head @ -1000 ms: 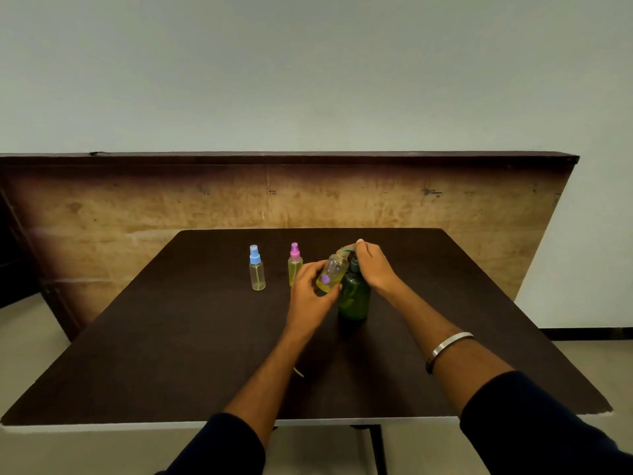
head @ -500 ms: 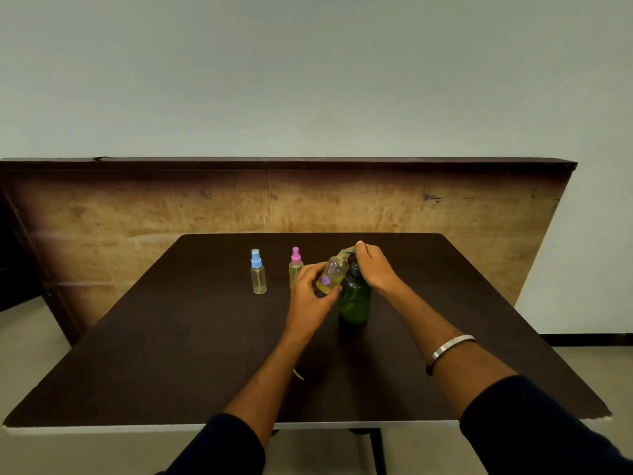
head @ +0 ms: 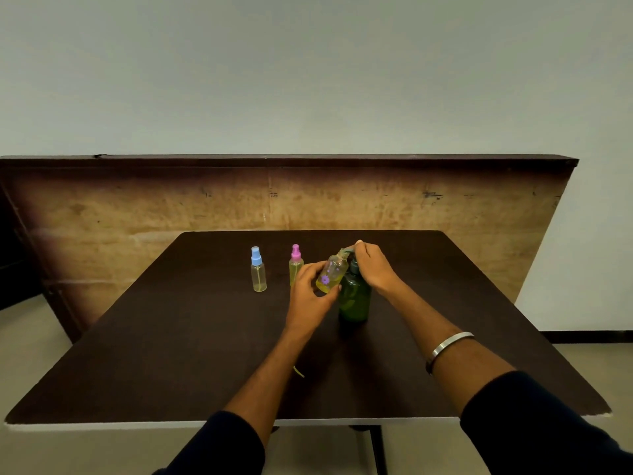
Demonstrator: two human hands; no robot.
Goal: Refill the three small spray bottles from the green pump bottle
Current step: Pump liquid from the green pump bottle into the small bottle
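L hand grips tilted clear bottle w/ purple flowers, yellowish liquid, mouth at green pump bottle spout; R hand curled over pump top.

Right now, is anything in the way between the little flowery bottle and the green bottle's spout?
Nothing visible is. The left hand holds the flowered bottle tilted, its open neck right up at the spout of the green pump bottle. The right hand rests on the pump head.
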